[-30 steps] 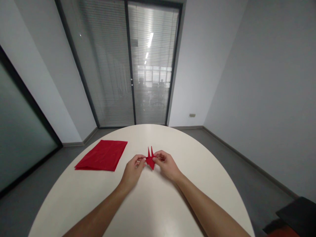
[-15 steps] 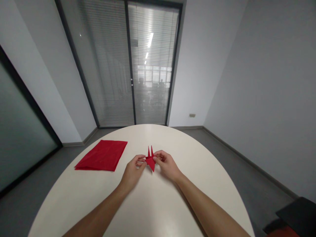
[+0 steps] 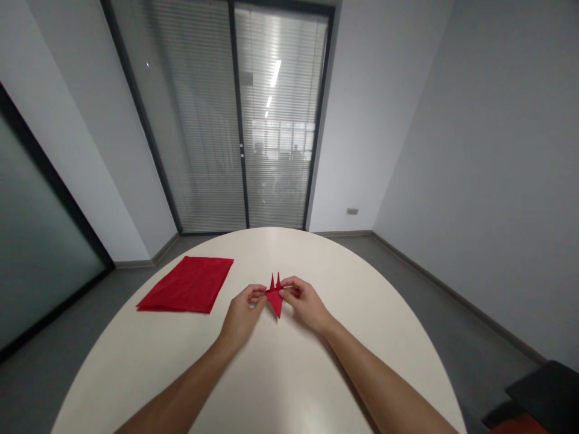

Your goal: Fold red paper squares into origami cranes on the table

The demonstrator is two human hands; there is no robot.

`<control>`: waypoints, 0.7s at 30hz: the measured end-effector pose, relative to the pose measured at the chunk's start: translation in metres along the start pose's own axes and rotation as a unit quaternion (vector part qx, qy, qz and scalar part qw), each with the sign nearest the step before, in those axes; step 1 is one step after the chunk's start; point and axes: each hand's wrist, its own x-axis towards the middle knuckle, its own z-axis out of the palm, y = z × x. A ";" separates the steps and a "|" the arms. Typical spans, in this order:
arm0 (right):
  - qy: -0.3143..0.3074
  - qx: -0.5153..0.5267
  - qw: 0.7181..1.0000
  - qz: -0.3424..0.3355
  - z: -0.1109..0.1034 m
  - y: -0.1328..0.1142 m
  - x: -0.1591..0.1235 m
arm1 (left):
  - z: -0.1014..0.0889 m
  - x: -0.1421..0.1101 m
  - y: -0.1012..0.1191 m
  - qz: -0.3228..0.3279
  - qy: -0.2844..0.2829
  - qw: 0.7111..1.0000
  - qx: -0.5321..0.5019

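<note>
Between my hands is a small red folded-paper figure (image 3: 274, 299), with two thin spikes pointing away from me and a triangular flap pointing towards me. My left hand (image 3: 245, 310) pinches its left edge between thumb and fingers. On the other side, my right hand (image 3: 305, 301) grips the right edge, thumb on the near face. Fingertips hide parts of both edges. The figure appears to be held just above the tabletop.
A larger red sheet (image 3: 187, 285), apparently layered, lies flat on the left of the round white table (image 3: 280, 374). Beyond the table stand glass panels with blinds (image 3: 280, 181). A black object (image 3: 547, 392) sits at the lower right, off the table.
The near flap has tipped down and spread into a clearer triangle, while the two spikes look shorter. Both hands stay almost in place, still gripping the figure.
</note>
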 end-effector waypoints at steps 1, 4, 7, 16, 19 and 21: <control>-0.002 0.005 1.000 0.002 0.000 0.000 0.000 | 0.000 0.000 -0.001 0.001 0.000 1.000 0.002; -0.004 0.011 1.000 0.005 0.001 0.001 0.000 | -0.002 -0.001 -0.003 0.005 0.008 1.000 0.012; -0.004 -0.004 1.000 0.003 0.001 0.002 -0.001 | -0.002 -0.002 -0.003 0.005 0.007 1.000 0.016; -0.009 0.021 1.000 -0.007 0.002 0.003 0.001 | 0.002 0.000 -0.005 0.008 -0.023 1.000 -0.003; -0.018 0.039 0.999 -0.021 0.002 0.001 0.000 | 0.002 0.001 -0.008 0.011 -0.010 1.000 0.005; -0.023 0.049 0.998 -0.007 0.001 0.000 -0.002 | 0.000 0.002 -0.008 0.007 0.001 1.000 0.008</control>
